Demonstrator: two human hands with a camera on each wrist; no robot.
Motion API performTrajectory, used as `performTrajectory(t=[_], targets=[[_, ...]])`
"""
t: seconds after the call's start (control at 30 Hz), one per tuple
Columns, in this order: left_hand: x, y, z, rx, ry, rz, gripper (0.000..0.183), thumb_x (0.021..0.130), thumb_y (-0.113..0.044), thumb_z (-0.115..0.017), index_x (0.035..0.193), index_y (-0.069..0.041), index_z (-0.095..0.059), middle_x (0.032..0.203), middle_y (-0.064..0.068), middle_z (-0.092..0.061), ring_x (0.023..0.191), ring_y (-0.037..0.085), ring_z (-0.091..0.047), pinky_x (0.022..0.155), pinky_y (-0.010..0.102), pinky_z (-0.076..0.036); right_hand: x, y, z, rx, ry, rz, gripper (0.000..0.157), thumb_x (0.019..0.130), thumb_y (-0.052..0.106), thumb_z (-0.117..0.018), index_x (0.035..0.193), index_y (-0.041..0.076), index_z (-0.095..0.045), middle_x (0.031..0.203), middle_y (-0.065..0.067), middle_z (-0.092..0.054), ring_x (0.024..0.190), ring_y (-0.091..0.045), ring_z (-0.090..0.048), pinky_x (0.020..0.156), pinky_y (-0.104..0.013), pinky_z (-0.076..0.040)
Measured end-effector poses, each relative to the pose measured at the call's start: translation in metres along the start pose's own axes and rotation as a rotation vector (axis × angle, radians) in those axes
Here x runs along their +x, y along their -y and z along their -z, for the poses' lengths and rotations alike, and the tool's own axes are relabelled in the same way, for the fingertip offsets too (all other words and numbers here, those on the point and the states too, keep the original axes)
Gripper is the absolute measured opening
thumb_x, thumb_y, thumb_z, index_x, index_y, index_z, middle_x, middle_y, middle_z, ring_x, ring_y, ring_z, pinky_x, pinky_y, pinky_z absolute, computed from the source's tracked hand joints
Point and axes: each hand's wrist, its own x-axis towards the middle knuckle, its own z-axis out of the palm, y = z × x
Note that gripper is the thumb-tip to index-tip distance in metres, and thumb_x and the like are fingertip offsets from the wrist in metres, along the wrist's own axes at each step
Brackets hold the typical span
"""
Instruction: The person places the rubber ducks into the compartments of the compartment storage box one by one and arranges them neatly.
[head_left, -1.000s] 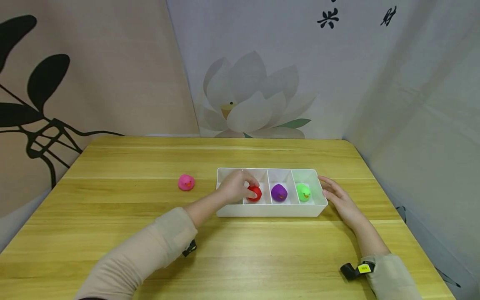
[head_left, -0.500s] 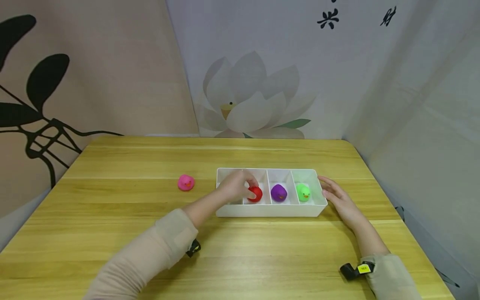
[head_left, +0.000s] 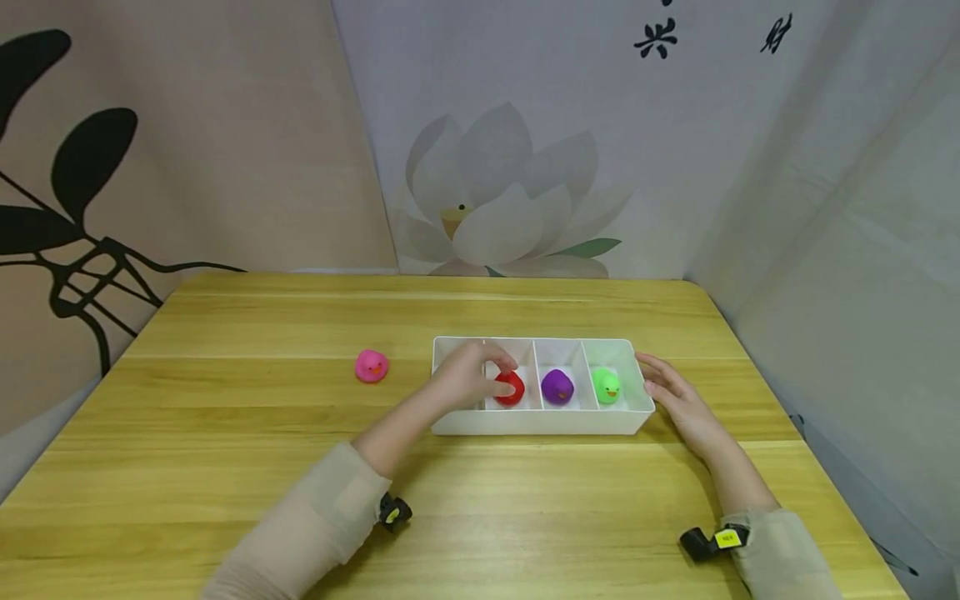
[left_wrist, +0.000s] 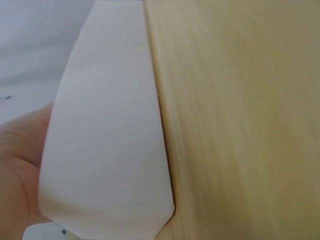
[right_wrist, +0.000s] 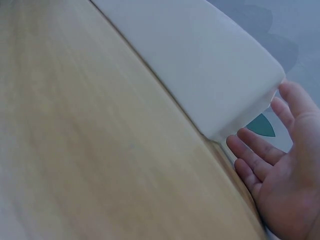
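In the head view my left hand (head_left: 467,375) reaches into a white divided box (head_left: 540,423), its thumb and fingers parted around a small red toy (head_left: 512,400) in the second compartment from the left. The thumb overlaps the red toy's front. A purple toy duck (head_left: 557,387) sits in the third compartment and a green toy duck (head_left: 607,386) in the rightmost. My right hand (head_left: 686,408) rests its fingertips against the box's right end, fingers loosely extended. The left wrist view has the box wall (left_wrist: 105,115) hiding the left fingers.
A pink toy duck (head_left: 372,366) lies on the wooden table (head_left: 525,517), left of the box. Printed cloth (head_left: 517,192) hangs behind the table's far edge. Each wrist wears a small black camera.
The left forearm has swung to the right and the left fingers have loosened from the red toy, which stays in its compartment. The right hand and box have kept their places.
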Motion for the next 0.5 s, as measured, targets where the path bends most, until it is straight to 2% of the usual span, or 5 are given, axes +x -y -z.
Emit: performTrajectory(t=[0.03,0.17,0.27,0.5], targets=[[-0.003,0.0,0.001,-0.016,-0.016,-0.008,0.027,0.079,-0.013,-0.08,0.104,-0.008,-0.072,0.097,0.001,-0.068,0.101,0.023,-0.057,0.085,0.038,-0.045,0.0,0.0,0.0,0.002,-0.001,0.003,0.049,0.104,0.02,-0.042,0.149,0.007,-0.028,0.142,-0.028,-0.036,0.118,-0.007,-0.042,0.093,-0.018,-0.034],[-0.014,0.001,0.005,-0.121,-0.092,-0.051,0.027,0.079,-0.01,-0.078,0.105,-0.005,-0.072,0.101,0.001,-0.067,0.077,0.024,-0.057,0.068,0.035,-0.047,0.0,0.002,-0.001,0.004,-0.002,0.016,0.048,0.104,0.018,-0.041,0.149,0.006,-0.028,0.141,-0.029,-0.036,0.117,-0.006,-0.043,0.092,-0.016,-0.034],[-0.023,0.004,0.008,-0.192,-0.128,-0.076,0.027,0.08,-0.01,-0.077,0.105,-0.004,-0.071,0.103,0.004,-0.067,0.058,0.02,-0.047,0.054,0.03,-0.043,0.0,0.002,-0.001,0.001,-0.001,0.016,0.048,0.104,0.019,-0.041,0.149,0.006,-0.028,0.141,-0.029,-0.036,0.117,-0.006,-0.043,0.092,-0.016,-0.034],[-0.043,0.011,0.019,-0.319,-0.173,-0.075,0.025,0.079,-0.009,-0.077,0.104,-0.009,-0.072,0.106,-0.001,-0.065,0.051,0.015,-0.038,0.046,0.023,-0.031,0.001,-0.001,0.001,-0.004,0.005,0.01,0.049,0.104,0.022,-0.042,0.149,0.009,-0.029,0.142,-0.027,-0.036,0.119,-0.008,-0.042,0.093,-0.018,-0.034]])
